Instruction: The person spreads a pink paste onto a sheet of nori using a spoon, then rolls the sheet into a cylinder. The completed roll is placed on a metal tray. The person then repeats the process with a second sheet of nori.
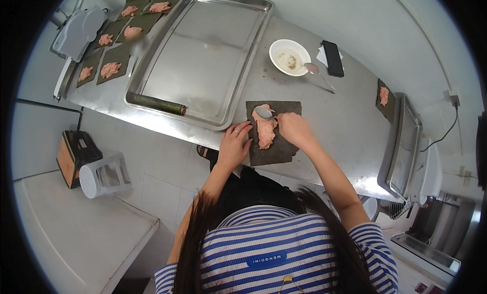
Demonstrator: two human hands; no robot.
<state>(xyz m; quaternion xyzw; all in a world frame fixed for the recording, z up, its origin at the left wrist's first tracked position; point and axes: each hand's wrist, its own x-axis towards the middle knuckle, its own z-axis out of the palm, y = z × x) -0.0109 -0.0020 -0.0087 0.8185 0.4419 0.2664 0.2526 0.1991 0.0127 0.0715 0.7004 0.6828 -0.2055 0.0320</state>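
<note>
Near the front edge of the steel tabletop, a dark seaweed sheet is laid flat so that food can be spread on it. The left hand is pressed flat on the sheet's left edge, fingers spread apart, so the sheet is kept from sliding. A spoon is held in the right hand, whose fingers are closed around the handle. The spoon's bowl is set at the far end of a strip of pink paste, which lies down the middle of the sheet.

A big metal tray is placed to the left, close by. Only one rolled seaweed roll is held in it, along the near rim. A white bowl is set farther back, and a little pale stuff is left in it. A second spoon is rested just beside the bowl, and a black phone is laid to its right.

At the far left, more seaweed sheets are lined up, each with a dab of pink paste. One more sheet with paste is placed at the far right.
</note>
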